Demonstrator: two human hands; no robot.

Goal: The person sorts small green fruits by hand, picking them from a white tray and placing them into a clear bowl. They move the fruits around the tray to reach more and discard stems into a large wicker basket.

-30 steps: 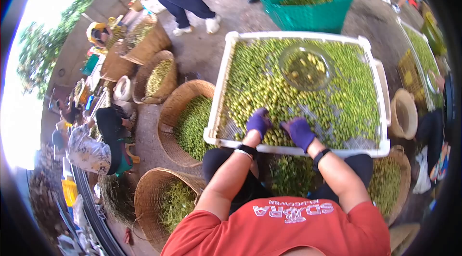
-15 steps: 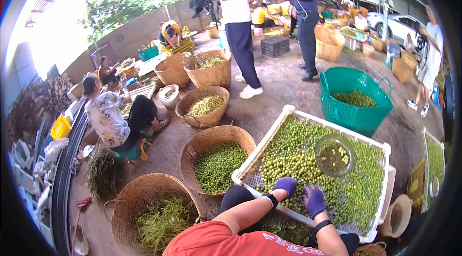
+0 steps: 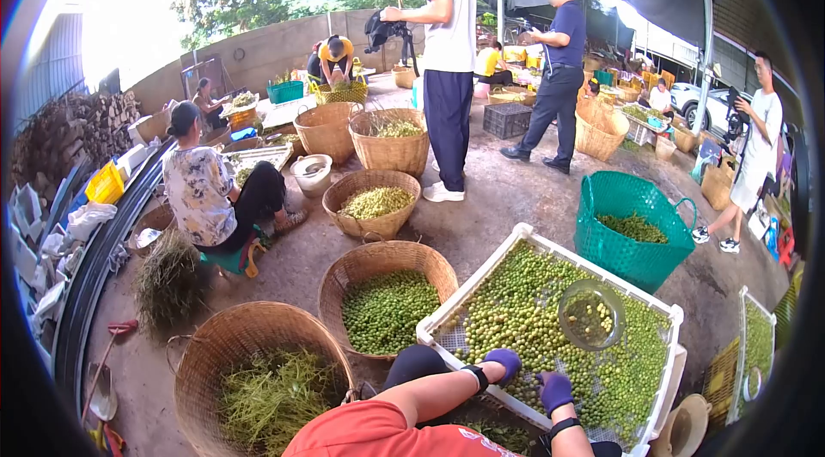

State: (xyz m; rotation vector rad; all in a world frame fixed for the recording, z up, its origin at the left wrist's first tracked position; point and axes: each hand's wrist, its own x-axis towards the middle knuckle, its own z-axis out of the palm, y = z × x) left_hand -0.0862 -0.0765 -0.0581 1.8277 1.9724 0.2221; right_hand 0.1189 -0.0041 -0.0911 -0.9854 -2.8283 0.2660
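A white-framed mesh tray [image 3: 673, 316] is spread with small round green fruits [image 3: 533, 302]. My left hand [image 3: 504, 365], in a purple glove, rests low among the fruits at the tray's near side; its fingertips are hidden beneath it. To its right, my right hand [image 3: 556, 392], also purple-gloved, touches the fruits with its thumb side apart from the bent fingers. No held fruit shows in either hand. A clear bowl [image 3: 591, 314] with some yellowish fruits inside stands on the tray, beyond my hands.
Left of the tray stand a wicker basket of green fruits [image 3: 387, 259] and one of stalks [image 3: 210, 345]. A green basket [image 3: 601, 234] is behind the tray. One person sits at left [image 3: 202, 186]; others stand [image 3: 447, 53] farther back. Another tray [image 3: 756, 345] lies at right.
The view has tilted up and shifted slightly. My right hand has drawn its fingers in somewhat; my left hand stays low over the fruits.
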